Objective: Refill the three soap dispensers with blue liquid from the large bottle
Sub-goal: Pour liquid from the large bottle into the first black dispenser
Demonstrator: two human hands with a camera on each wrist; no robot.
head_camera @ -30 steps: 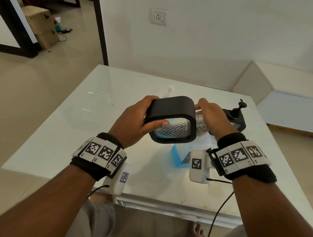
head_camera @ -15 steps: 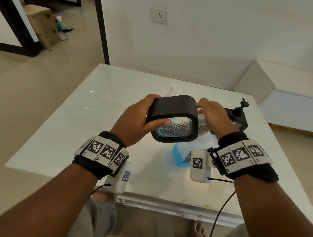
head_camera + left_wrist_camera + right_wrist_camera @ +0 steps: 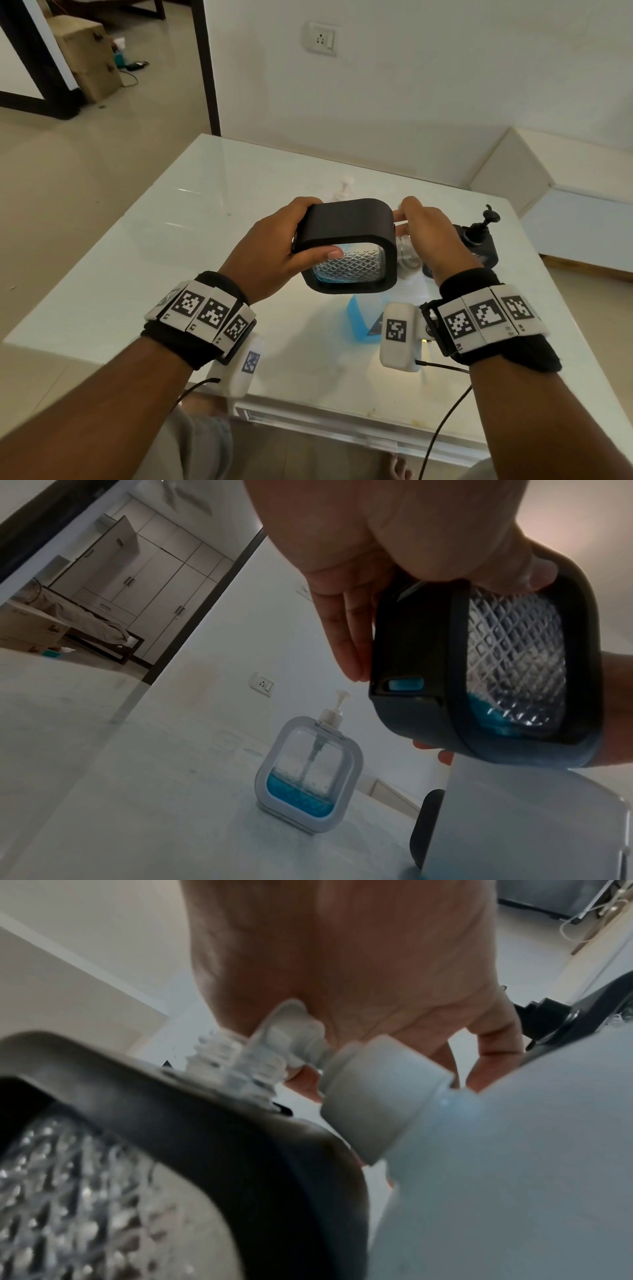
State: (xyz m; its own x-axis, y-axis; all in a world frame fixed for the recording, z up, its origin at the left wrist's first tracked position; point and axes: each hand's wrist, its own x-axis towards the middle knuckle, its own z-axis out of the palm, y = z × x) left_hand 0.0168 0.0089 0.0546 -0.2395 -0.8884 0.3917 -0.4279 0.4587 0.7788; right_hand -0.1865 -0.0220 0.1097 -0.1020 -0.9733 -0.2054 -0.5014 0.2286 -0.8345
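One black-framed dispenser (image 3: 346, 246) is being held sideways above the table (image 3: 205, 212)
It is being gripped by the left hand (image 3: 274, 246) so its pump (image 3: 291, 1039), pinched in right hand (image 3: 431, 236) fingers, can be freed beside the large bottle (image 3: 496, 1177)

White wall (image 3: 411, 85) w/ socket (image 3: 321, 38), tiled floor (image 3: 85, 164)

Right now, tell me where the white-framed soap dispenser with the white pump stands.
The white-framed soap dispenser stands upright on the white table at its far side; in the head view only its pump shows, behind the black-framed dispenser.
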